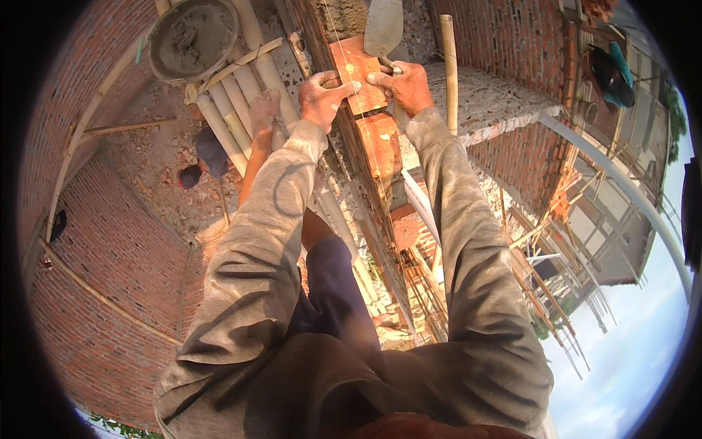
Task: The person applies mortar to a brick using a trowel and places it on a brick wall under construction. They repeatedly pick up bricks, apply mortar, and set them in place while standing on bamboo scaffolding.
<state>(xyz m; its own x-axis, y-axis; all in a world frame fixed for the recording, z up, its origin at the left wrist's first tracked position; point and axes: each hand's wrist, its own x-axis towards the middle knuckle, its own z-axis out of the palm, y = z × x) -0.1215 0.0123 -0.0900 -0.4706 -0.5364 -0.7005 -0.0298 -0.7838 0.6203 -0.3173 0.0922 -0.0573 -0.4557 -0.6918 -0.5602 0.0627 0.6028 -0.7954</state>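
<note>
An orange brick (349, 53) lies on top of a narrow wall, end to end with a second brick (380, 146) nearer me. My left hand (319, 101) grips the far brick's left side, its thumb laid across the top. My right hand (409, 88) is closed around the handle of a trowel (385, 29), with its thumb pressed on the same brick's right side. The trowel's mortar-smeared blade points away from me, beyond the hand. A thin string (338, 33) runs lengthwise over both bricks. Wet mortar (344, 16) shows beyond the far brick.
A round pan of mortar (170, 69) stands on bamboo poles (238, 95) at left. A wooden board (365, 212) runs along the wall's left side. Upright bamboo (448, 73) rises at right. Another person (208, 154) is far below at left; a second (614, 73) is at far right.
</note>
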